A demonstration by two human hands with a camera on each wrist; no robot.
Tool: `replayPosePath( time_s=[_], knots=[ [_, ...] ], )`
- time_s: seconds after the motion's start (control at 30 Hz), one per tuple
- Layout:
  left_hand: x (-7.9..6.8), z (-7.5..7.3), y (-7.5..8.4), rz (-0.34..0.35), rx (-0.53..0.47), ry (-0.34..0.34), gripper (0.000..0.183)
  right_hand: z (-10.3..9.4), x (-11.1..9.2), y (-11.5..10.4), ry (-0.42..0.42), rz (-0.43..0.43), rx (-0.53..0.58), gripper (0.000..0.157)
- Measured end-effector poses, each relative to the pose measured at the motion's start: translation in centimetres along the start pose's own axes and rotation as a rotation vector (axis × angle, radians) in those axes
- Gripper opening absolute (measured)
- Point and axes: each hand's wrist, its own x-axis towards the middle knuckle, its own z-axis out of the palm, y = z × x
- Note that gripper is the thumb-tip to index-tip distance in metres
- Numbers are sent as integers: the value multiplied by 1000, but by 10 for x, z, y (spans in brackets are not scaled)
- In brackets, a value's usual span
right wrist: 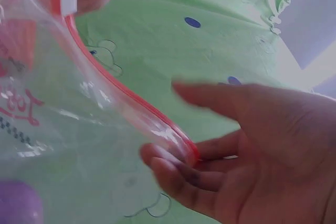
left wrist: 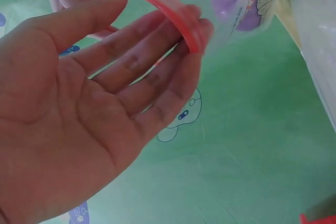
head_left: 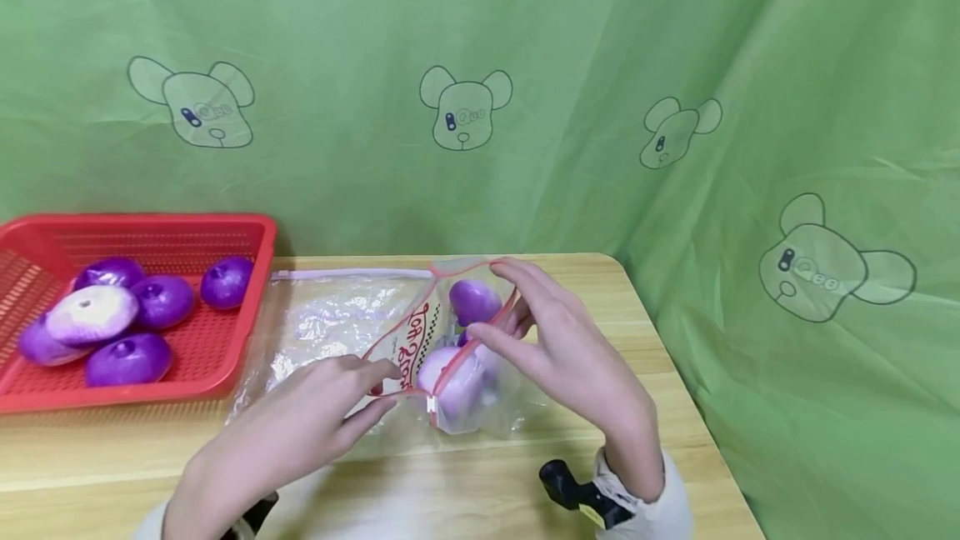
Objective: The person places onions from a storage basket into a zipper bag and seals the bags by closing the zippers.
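Note:
A clear zip bag [head_left: 390,347] with red edging and red lettering stands with its mouth spread, between both hands. Purple onions [head_left: 475,302] lie inside it, one of them paler. My left hand [head_left: 322,407] is at the bag's left edge; in the left wrist view its long fingers [left wrist: 142,61] reach to the red edging, thumb apart. At the opposite edge is my right hand [head_left: 570,348], its loosely bent fingers [right wrist: 184,182] touching the edging and its thumb clear of it. A white zip slider [head_left: 431,405] sits at the near corner of the mouth.
A red basket [head_left: 258,290] holding several purple onions [head_left: 129,359], one whitish, stands on the left. Between it and the opened bag lies a flat clear bag [head_left: 322,323] with a pale zip. Green printed cloth [head_left: 337,40] hangs behind and right of the wooden table [head_left: 450,490].

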Motion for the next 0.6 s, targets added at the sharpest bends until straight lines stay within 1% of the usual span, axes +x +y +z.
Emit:
replayPosePath(
  time_s=[0.07,0.1,0.23,0.37,0.43,0.5,0.53,0.6],
  knots=[
    [0,1,-2,-5,-1,-9,9,2,1,-1,28,5,-4,58],
    [0,2,-2,-10,1,-11,10,4,1,-1,40,9,-12,58],
    [0,3,-6,-42,1,-5,14,7,3,-3,59,33,-51,66],
    [3,5,-12,-107,50,53,11,10,4,-4,62,32,-79,68],
    [6,6,-15,-124,61,84,11,11,4,-3,59,20,-90,67],
    [8,7,-20,-101,41,129,9,13,5,-2,57,7,-99,67],
    [10,7,-23,-71,10,170,7,13,4,-3,57,6,-102,67],
    [11,5,-29,-8,-41,298,7,13,4,-2,63,5,-113,68]
  ],
)
